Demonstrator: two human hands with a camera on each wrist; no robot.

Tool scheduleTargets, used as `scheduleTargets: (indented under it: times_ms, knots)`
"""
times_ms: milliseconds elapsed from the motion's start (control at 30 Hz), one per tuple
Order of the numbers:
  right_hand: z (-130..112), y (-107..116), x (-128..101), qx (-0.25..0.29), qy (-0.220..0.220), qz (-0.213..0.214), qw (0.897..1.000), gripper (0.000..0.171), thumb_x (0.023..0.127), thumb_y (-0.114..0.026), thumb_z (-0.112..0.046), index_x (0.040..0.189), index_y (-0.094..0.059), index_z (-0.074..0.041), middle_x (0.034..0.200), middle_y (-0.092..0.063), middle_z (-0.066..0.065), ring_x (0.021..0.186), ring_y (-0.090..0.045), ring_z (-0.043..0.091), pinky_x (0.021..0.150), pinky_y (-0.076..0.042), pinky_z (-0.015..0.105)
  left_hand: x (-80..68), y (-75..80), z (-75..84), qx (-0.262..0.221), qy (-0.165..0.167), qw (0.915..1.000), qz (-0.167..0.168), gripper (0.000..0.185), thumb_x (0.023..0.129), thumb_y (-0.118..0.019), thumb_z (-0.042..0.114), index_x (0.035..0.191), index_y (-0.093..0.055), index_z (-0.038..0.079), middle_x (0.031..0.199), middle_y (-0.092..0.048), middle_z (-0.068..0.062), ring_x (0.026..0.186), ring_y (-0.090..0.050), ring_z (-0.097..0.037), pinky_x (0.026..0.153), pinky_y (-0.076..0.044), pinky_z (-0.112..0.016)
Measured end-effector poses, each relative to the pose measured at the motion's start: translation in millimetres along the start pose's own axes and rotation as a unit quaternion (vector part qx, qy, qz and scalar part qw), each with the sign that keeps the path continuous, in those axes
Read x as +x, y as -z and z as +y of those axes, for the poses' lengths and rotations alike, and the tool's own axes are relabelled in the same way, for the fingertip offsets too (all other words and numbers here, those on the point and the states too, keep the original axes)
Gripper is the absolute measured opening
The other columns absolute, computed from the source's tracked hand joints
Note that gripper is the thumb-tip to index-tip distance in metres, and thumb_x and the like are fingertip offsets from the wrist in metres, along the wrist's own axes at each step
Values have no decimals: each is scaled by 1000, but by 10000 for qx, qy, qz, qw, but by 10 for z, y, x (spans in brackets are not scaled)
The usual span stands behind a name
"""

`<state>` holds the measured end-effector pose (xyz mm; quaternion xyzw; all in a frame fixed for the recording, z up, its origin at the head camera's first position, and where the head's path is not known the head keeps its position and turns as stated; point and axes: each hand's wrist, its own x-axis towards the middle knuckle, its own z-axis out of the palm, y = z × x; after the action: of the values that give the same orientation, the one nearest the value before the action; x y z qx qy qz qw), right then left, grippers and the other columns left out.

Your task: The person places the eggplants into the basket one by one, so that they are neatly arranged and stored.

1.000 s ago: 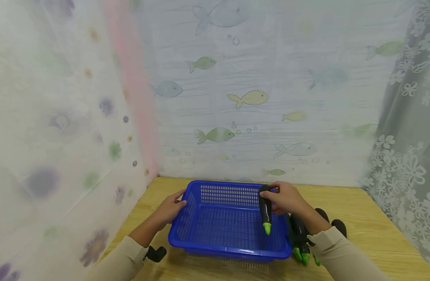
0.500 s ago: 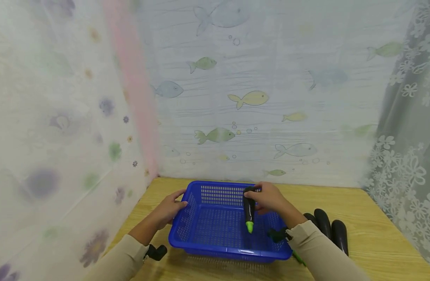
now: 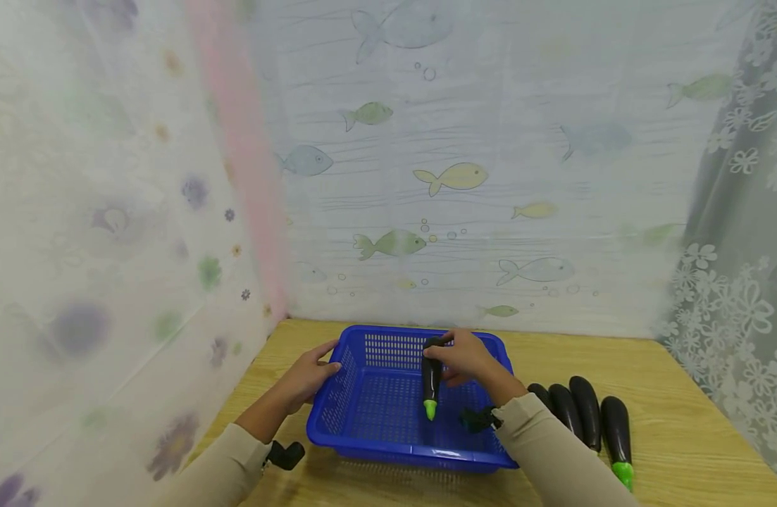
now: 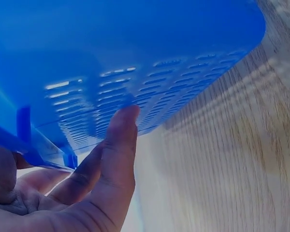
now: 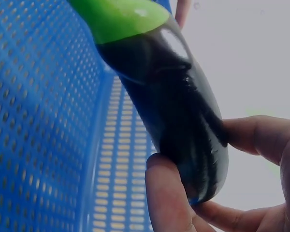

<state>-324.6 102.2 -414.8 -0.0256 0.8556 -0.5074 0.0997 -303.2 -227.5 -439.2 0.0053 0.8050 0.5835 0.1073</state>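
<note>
Wooden table (image 3: 667, 394), right hand (image 3: 467, 355) gripping eggplant (image 3: 431, 379)

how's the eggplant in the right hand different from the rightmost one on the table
The held eggplant is pinched at its dark end by the right hand and hangs over the blue basket; the rightmost eggplant lies untouched on the wooden table, beside three others. The held one is inside the basket's outline, the other outside it. Both are dark purple with a bright green stem end pointing toward the camera.

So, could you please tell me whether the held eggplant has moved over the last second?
Yes. The eggplant has shifted left, from the blue basket's right wall toward its middle.
</note>
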Motion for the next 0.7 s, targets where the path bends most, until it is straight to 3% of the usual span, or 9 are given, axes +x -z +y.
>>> scheduleTargets:
  times_ms: [300, 700]
  knots:
    - [-65, -234, 81, 405, -133, -81, 9991, 71, 91, -78, -28, 144, -46, 8, 127, -63, 30, 75, -77, 33, 67, -64, 47, -1, 9, -17, 57, -78, 9999, -62, 63, 108, -53, 16, 166, -27, 17, 126, -68, -24, 88, -77, -33, 65, -64, -52]
    - [-55, -437, 190, 761, -224, -347, 9962, 68, 91, -79, -23, 141, -48, 11, 131, -58, 32, 80, -76, 36, 65, -64, 44, 12, 29, 48, 496, -74, 9981, -354, 65, 108, -51, 12, 167, -22, 14, 137, -61, -30, 97, -75, -34, 66, -63, -54]
